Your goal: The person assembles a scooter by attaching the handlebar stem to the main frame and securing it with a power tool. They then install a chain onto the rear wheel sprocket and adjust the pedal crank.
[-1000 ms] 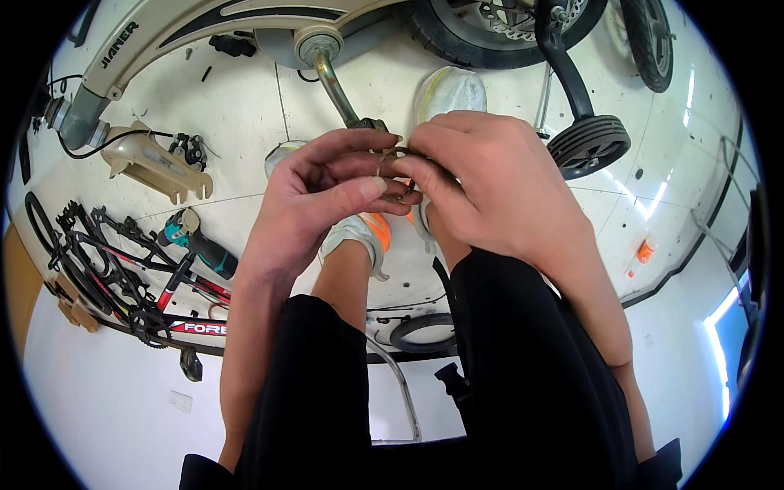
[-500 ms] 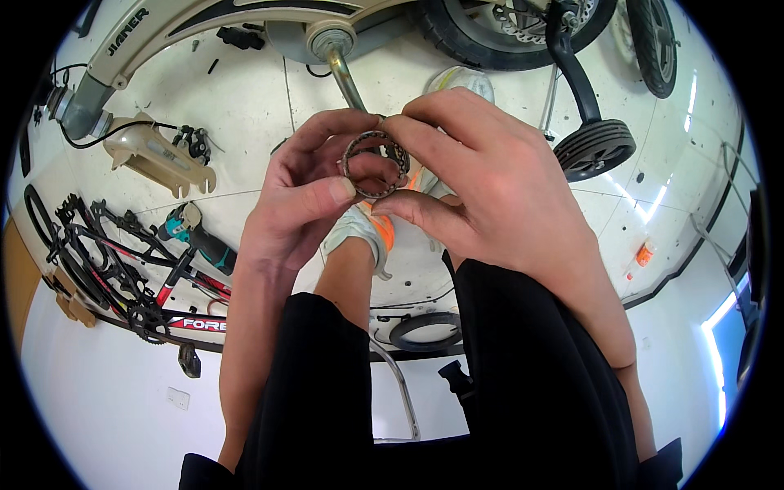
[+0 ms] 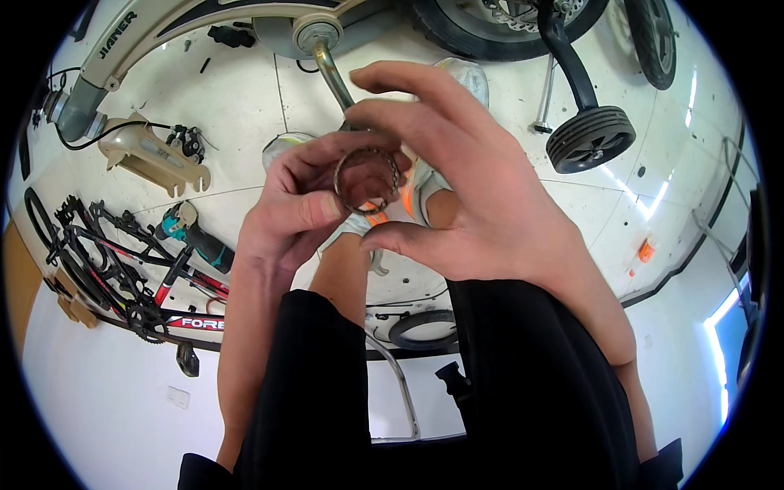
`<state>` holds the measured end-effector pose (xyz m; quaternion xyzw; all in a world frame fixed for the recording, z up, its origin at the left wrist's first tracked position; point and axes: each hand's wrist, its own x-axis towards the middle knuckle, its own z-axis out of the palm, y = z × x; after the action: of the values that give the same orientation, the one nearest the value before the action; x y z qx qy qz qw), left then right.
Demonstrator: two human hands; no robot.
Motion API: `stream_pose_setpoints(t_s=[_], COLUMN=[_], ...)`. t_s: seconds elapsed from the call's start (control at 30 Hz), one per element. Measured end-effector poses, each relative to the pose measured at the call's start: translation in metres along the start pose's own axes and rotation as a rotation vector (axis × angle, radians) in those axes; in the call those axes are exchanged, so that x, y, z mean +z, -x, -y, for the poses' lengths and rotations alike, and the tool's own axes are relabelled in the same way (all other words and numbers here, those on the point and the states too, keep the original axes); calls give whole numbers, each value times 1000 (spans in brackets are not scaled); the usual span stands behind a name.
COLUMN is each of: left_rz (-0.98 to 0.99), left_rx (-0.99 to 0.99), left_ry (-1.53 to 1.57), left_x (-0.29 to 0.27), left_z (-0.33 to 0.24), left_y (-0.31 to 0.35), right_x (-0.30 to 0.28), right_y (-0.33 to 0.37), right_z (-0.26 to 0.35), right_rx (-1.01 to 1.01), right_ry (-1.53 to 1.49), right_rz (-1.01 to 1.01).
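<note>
My left hand [image 3: 287,196] holds a thin, dark, greasy ball-bearing ring [image 3: 395,174] between thumb and curled fingers, tilted so its opening faces up at me. Through the opening I can see some of my left fingers. My right hand [image 3: 482,184] is spread around the ring's right side, fingers arched above and thumb below. It looks apart from the ring, though a fingertip near its top edge partly hides the left fingers. Beyond my hands stands a beige e-bike frame [image 3: 192,20] with a bent metal crank arm [image 3: 333,80] pointing toward me.
A small black support wheel [image 3: 592,140] and a large tyre [image 3: 457,41] are at far right. On the left lie a beige bracket [image 3: 139,155], a teal cordless drill [image 3: 204,241] and a black-and-red bicycle frame [image 3: 167,282]. My shoes are on the tiled floor beneath my hands.
My right hand has let go of the ring and spread its fingers, its upper fingers rising away. My left hand keeps the ring, which has shifted slightly left and down.
</note>
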<state>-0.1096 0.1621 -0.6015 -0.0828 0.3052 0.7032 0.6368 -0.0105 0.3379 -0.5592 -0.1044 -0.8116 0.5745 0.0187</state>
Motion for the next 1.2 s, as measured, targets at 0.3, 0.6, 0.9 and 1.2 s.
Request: stream_pose_setpoints(t_s=[0.3, 0.6, 0.9, 1.2], left_rz=[14, 18, 17, -40], left_rx=[-138, -163, -69, -94], left_ry=[79, 63, 107, 197], left_x=[-4, -7, -5, 0], left_z=[1, -1, 0, 2], left_y=[4, 5, 3, 9], right_x=[1, 2, 4, 8], right_y=[1, -5, -10, -2], right_z=[-7, -4, -2, -3], right_rx=[-89, -85, -85, -72], right_ry=[-20, 0, 6, -7], right_rz=[18, 11, 37, 55])
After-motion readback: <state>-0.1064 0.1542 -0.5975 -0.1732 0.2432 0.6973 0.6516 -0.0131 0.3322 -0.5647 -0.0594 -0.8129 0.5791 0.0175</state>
